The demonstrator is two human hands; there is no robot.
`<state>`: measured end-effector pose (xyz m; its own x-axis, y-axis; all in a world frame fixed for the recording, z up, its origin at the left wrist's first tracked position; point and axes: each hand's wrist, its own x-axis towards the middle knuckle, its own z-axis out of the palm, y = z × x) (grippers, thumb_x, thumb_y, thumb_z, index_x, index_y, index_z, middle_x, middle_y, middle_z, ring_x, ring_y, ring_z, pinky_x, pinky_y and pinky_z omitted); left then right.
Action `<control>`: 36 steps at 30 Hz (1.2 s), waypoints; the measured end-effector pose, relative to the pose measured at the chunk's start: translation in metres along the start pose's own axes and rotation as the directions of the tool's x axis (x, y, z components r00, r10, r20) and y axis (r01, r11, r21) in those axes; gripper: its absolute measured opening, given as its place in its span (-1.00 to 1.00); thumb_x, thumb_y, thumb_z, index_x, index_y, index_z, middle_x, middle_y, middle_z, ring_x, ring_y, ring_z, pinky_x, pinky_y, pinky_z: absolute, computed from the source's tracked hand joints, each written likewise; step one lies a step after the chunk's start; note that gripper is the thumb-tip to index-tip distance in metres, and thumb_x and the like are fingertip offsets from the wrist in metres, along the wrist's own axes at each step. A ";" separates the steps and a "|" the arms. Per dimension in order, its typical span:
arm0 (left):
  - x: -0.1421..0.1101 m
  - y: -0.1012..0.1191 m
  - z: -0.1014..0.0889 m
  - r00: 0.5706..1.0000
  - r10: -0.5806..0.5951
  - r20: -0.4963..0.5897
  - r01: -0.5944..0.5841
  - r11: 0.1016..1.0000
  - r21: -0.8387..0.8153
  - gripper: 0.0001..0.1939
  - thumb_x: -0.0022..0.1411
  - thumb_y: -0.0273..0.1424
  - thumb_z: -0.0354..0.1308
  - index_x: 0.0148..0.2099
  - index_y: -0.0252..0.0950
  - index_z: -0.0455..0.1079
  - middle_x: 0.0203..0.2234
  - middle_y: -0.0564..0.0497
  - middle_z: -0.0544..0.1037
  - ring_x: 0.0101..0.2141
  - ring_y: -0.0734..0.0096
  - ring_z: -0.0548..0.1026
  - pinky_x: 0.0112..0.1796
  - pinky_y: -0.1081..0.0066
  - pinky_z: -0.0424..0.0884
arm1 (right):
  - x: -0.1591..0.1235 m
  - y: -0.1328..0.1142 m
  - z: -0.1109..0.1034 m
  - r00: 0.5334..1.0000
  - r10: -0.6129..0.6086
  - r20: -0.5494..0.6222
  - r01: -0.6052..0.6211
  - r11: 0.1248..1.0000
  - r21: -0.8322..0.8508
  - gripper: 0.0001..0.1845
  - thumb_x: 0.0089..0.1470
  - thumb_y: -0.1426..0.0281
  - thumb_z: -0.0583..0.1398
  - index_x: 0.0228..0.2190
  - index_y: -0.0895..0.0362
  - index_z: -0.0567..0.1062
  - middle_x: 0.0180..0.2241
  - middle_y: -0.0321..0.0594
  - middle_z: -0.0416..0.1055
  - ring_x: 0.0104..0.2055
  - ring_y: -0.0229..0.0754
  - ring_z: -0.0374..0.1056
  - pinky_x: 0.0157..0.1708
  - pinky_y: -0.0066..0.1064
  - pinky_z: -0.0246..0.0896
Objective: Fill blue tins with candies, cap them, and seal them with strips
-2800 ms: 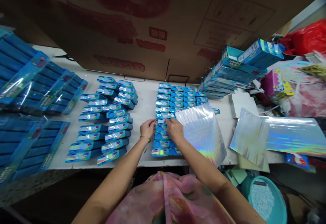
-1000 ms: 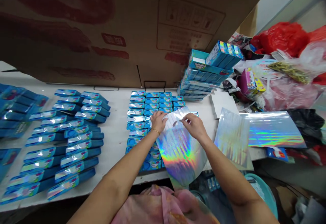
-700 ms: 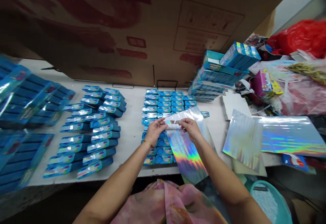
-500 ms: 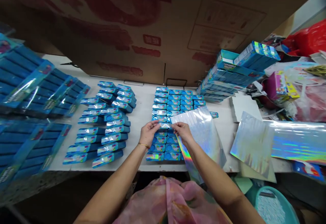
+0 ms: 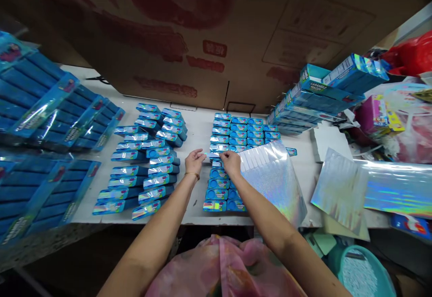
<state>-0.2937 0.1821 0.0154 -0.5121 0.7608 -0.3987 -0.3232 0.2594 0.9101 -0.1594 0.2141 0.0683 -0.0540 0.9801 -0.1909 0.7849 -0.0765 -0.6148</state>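
Note:
Between my two hands a small shiny sticker strip (image 5: 212,155) is stretched just over the left column of blue boxes. My left hand (image 5: 194,162) pinches its left end, and my right hand (image 5: 231,163) pinches the right end. Under and around it stand small blue boxes (image 5: 216,183) in tight columns, several with round recesses on top and others with a shiny strip across. Beside my right hand, a silvery sticker sheet (image 5: 270,175) lies over part of the boxes, with pale peeled stripes near its top. My right forearm hides some of the front boxes.
More blue boxes (image 5: 158,180) stand in two leaning columns on the left. Wrapped blue packs (image 5: 40,108) fill the far left. A large carton (image 5: 162,40) rises behind. Stacked display boxes (image 5: 313,94), further shiny sheets (image 5: 340,193) and a teal bucket (image 5: 367,270) are on the right.
My hands peeled a strip off the silvery sheet, then carried it left over the left column of boxes. The sheet settled back on the right. The camera view swung right, then back left.

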 end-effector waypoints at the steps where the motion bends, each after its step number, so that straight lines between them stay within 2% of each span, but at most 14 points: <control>1: 0.001 -0.002 0.001 1.000 -0.008 0.005 0.008 1.000 -0.004 -0.52 -0.36 -0.35 0.26 -0.28 -0.40 0.34 -0.65 0.15 0.37 -0.58 0.57 0.34 -0.44 0.48 0.25 | 0.001 0.000 0.001 1.000 -0.008 0.004 0.008 0.999 -0.045 -0.76 -0.02 0.29 0.07 -0.49 0.10 0.51 -0.48 -0.23 0.45 -0.40 -0.21 0.33 -0.42 -0.46 0.12; 5: 0.001 -0.006 0.006 0.999 -0.038 0.015 0.038 0.999 -0.007 -0.54 -0.36 -0.37 0.26 -0.29 -0.40 0.33 -0.65 0.13 0.40 -0.57 0.55 0.36 -0.42 0.46 0.27 | 0.001 0.000 0.005 0.997 -0.054 0.050 0.064 0.969 -0.237 -0.72 0.04 0.30 0.01 -0.43 0.09 0.49 -0.39 -0.19 0.44 -0.35 -0.18 0.33 -0.40 -0.43 0.13; 7: -0.001 -0.006 0.009 0.999 -0.032 -0.002 0.032 0.999 0.014 -0.55 -0.33 -0.37 0.24 -0.28 -0.40 0.34 -0.65 0.12 0.40 -0.56 0.54 0.37 -0.41 0.45 0.28 | -0.002 0.000 0.003 0.995 -0.076 0.064 0.093 0.938 -0.334 -0.71 0.08 0.30 -0.03 -0.34 0.09 0.47 -0.32 -0.16 0.40 -0.32 -0.17 0.31 -0.39 -0.42 0.12; 9: -0.002 -0.005 0.010 1.000 -0.004 -0.018 0.006 0.996 0.086 -0.59 -0.26 -0.36 0.20 -0.26 -0.39 0.35 -0.63 0.09 0.41 -0.54 0.50 0.38 -0.40 0.43 0.30 | -0.006 0.001 -0.002 0.989 -0.128 0.076 0.149 0.888 -0.435 -0.67 0.12 0.34 -0.08 -0.21 0.09 0.41 -0.25 -0.13 0.36 -0.28 -0.16 0.29 -0.38 -0.41 0.12; 11: -0.004 -0.005 0.010 0.997 0.080 0.000 -0.078 0.966 0.245 -0.67 -0.16 -0.38 0.13 -0.25 -0.36 0.39 -0.57 0.04 0.44 -0.50 0.44 0.41 -0.37 0.39 0.33 | -0.011 0.003 -0.008 0.963 -0.224 0.152 0.271 0.809 -0.521 -0.64 0.13 0.39 -0.12 -0.10 0.06 0.33 -0.20 -0.10 0.31 -0.24 -0.15 0.26 -0.35 -0.39 0.10; 13: -0.007 -0.007 0.008 0.974 0.206 0.097 -0.228 0.870 0.437 -0.71 -0.09 -0.45 0.02 -0.26 -0.30 0.42 -0.44 -0.01 0.48 -0.39 0.38 0.43 -0.27 0.36 0.34 | -0.015 0.005 -0.012 0.914 -0.299 0.274 0.404 0.717 -0.568 -0.61 0.12 0.43 -0.11 -0.03 0.01 0.26 -0.17 -0.08 0.27 -0.22 -0.13 0.23 -0.31 -0.35 0.08; 15: -0.009 -0.009 0.005 0.923 0.294 0.249 -0.385 0.722 0.575 -0.62 -0.10 -0.54 -0.07 -0.21 -0.24 0.42 -0.29 -0.02 0.48 -0.25 0.34 0.42 -0.17 0.34 0.31 | -0.016 0.007 -0.014 0.873 -0.328 0.360 0.485 0.647 -0.588 -0.58 0.10 0.47 -0.09 0.01 0.02 0.20 -0.17 -0.04 0.26 -0.21 -0.10 0.21 -0.27 -0.29 0.06; 18: -0.011 -0.013 0.000 0.866 0.308 0.394 -0.500 0.524 0.690 -0.47 -0.15 -0.59 -0.11 -0.08 -0.22 0.36 -0.17 -0.04 0.43 -0.14 0.30 0.36 -0.11 0.33 0.27 | -0.014 0.009 -0.018 0.841 -0.359 0.404 0.539 0.610 -0.581 -0.55 0.09 0.51 -0.09 0.03 0.08 0.16 -0.20 -0.03 0.27 -0.22 -0.11 0.20 -0.26 -0.26 0.03; 21: -0.013 -0.009 -0.004 0.878 0.307 0.367 -0.473 0.440 0.764 -0.48 -0.15 -0.59 -0.11 -0.09 -0.27 0.37 -0.18 -0.09 0.42 -0.16 0.26 0.36 -0.13 0.31 0.28 | -0.011 0.011 -0.026 0.832 -0.372 0.411 0.551 0.635 -0.542 -0.60 0.08 0.47 -0.06 -0.03 0.04 0.26 -0.21 -0.07 0.27 -0.24 -0.12 0.21 -0.27 -0.29 0.03; 24: -0.022 0.006 0.000 0.873 0.403 0.275 -0.448 0.438 0.779 -0.56 -0.06 -0.55 -0.13 -0.13 -0.31 0.39 -0.23 -0.12 0.42 -0.18 0.24 0.36 -0.13 0.28 0.27 | -0.010 0.016 -0.039 0.879 -0.353 0.320 0.475 0.699 -0.534 -0.61 0.08 0.46 -0.07 -0.05 0.02 0.31 -0.20 -0.08 0.26 -0.24 -0.13 0.20 -0.28 -0.32 0.03; 26: -0.033 0.017 0.014 0.832 0.473 0.289 -0.503 0.426 0.752 -0.62 0.04 -0.50 -0.14 -0.13 -0.30 0.39 -0.23 -0.11 0.42 -0.17 0.25 0.35 -0.12 0.26 0.25 | -0.008 0.026 -0.050 0.903 -0.365 0.227 0.430 0.741 -0.516 -0.59 0.09 0.46 -0.08 -0.02 0.03 0.29 -0.17 -0.09 0.25 -0.21 -0.13 0.18 -0.27 -0.32 0.03; 30: -0.055 0.028 0.067 0.737 0.454 0.502 -0.668 0.371 0.645 -0.68 0.15 -0.37 -0.13 -0.12 -0.22 0.37 -0.21 -0.05 0.44 -0.14 0.29 0.33 -0.10 0.26 0.20 | 0.006 0.071 -0.086 0.930 -0.365 0.053 0.350 0.829 -0.437 -0.62 0.08 0.46 -0.05 -0.08 0.04 0.36 -0.16 -0.14 0.28 -0.17 -0.15 0.17 -0.21 -0.34 0.05; 33: -0.061 0.020 0.115 0.667 0.398 0.630 -0.743 0.298 0.599 -0.65 0.16 -0.29 -0.10 -0.05 -0.24 0.32 -0.13 -0.06 0.41 -0.08 0.25 0.29 -0.06 0.24 0.15 | 0.024 0.116 -0.122 0.943 -0.319 -0.097 0.255 0.877 -0.407 -0.65 0.07 0.48 -0.05 -0.16 0.12 0.43 -0.18 -0.14 0.31 -0.17 -0.17 0.18 -0.17 -0.35 0.07; 36: -0.061 0.005 0.154 0.624 0.347 0.700 -0.779 0.206 0.592 -0.58 0.13 -0.25 -0.05 0.03 -0.26 0.24 -0.04 -0.12 0.34 -0.02 0.19 0.22 -0.03 0.20 0.08 | 0.048 0.146 -0.149 0.943 -0.312 -0.116 0.231 0.865 -0.445 -0.65 0.08 0.46 -0.04 -0.14 0.12 0.41 -0.14 -0.15 0.31 -0.15 -0.16 0.17 -0.15 -0.35 0.06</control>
<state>-0.1412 0.2289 0.0618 0.1259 0.9813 0.1459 0.8033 -0.1871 0.5654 0.0448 0.2773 0.0831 -0.2239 0.9694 0.1004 0.9413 0.2418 -0.2354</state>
